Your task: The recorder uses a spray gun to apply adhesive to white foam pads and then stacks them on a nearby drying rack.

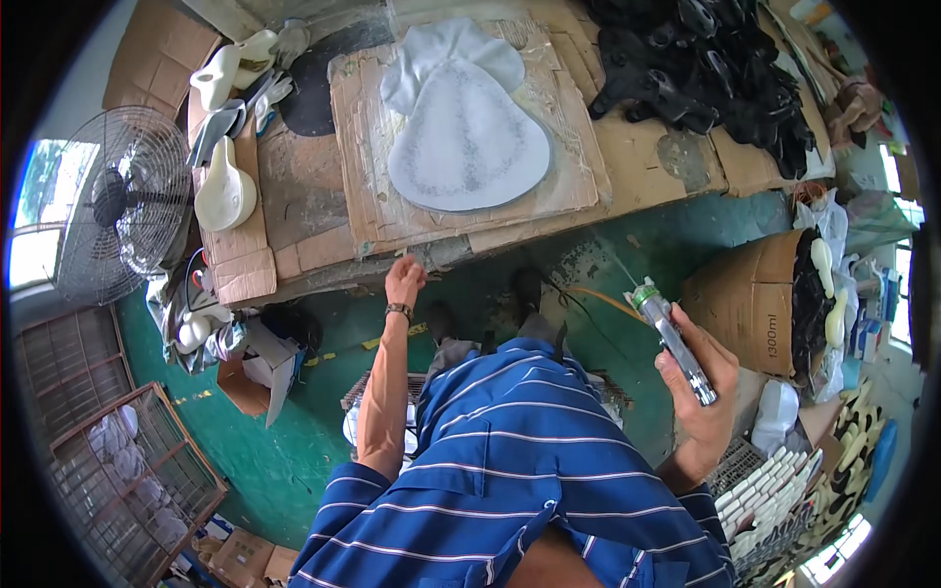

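Head view | right hand (pixel 698 377) closed around sealant cartridge (pixel 672 340), long axis tilted, nozzle up-left toward table (pixel 647 162) | left hand (pixel 404 281) loosely curled at table's front edge, holding nothing seen, nearer to white teardrop-shaped piece (pixel 469 137) on cardboard, ahead of both hands

A slim silvery tube (pixel 674 343) with a green nozzle cap, tilted upright, possibly a sealant cartridge.
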The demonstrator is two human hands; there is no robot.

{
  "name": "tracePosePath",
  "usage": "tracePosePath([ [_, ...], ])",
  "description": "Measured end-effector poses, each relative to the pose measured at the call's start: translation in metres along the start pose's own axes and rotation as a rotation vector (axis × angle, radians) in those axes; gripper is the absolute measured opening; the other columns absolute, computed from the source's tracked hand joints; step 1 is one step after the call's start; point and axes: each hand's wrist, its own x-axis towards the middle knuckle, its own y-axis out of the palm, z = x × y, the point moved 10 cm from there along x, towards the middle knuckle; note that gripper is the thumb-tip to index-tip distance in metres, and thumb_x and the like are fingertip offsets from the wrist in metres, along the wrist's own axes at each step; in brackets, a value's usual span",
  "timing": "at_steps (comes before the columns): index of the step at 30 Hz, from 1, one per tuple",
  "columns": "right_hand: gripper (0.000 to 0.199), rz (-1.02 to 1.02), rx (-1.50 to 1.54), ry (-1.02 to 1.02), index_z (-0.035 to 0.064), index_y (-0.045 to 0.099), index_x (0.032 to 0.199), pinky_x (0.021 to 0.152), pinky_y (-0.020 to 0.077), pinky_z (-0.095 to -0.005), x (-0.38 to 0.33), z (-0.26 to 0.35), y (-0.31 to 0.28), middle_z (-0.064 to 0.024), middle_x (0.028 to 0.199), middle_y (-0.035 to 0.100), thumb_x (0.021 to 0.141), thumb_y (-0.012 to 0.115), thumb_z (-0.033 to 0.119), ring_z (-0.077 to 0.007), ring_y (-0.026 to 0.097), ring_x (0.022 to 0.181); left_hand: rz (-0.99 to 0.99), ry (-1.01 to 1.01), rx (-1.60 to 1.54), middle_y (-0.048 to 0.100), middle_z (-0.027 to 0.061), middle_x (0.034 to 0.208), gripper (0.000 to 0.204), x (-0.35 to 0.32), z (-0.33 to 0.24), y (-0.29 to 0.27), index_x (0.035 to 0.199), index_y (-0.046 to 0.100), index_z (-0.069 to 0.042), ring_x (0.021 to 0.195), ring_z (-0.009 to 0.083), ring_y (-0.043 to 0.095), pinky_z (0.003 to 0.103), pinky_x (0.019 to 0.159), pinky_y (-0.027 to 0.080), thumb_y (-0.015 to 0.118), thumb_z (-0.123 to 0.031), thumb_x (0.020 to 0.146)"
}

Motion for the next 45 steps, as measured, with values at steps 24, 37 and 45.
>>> tracePosePath([
  [24, 0.052, -0.108, 0.200, 0.180, -0.0060, 0.062, 0.132, 0.076, 0.0514, -0.0336, -0.018, -0.026, 0.006, -0.0204, 0.102, 0.071, 0.082, 0.075, 0.004, -0.0265, 0.068, 0.082, -0.560, 0.340, 0.465, 0.067, 0.0121, 0.103, 0.029, 0.090, -0.137, 0.004, 0.111, 0.078, -0.018, 0.099, 0.0326, 0.063, 0.044, 0.089, 0.052, 0.061, -0.013, 0.089],
  [37, 0.057, -0.189, 0.138, 0.237, -0.0024, 0.061, 0.136, 0.070, 0.0507, -0.0312, -0.045, -0.082, -0.035, -0.0160, 0.092, 0.068, 0.080, 0.072, -0.004, -0.0233, 0.066, 0.076, -0.544, 0.411, 0.785, 0.065, 0.0105, 0.102, 0.033, 0.073, -0.172, 0.050, 0.112, 0.069, -0.013, 0.098, 0.0286, 0.064, 0.044, 0.084, 0.052, 0.073, -0.014, 0.079],
  [45, 0.051, -0.170, 0.275, 0.199, -0.0039, 0.062, 0.134, 0.071, 0.0513, -0.0311, -0.031, -0.097, -0.023, -0.0153, 0.093, 0.070, 0.085, 0.075, 0.002, -0.0217, 0.067, 0.078, 0.025, 0.064, -0.815, 0.063, 0.0145, 0.109, 0.033, 0.105, -0.188, 0.113, 0.112, 0.056, 0.004, 0.103, 0.0329, 0.062, 0.053, 0.093, 0.051, 0.056, -0.003, 0.079],
])
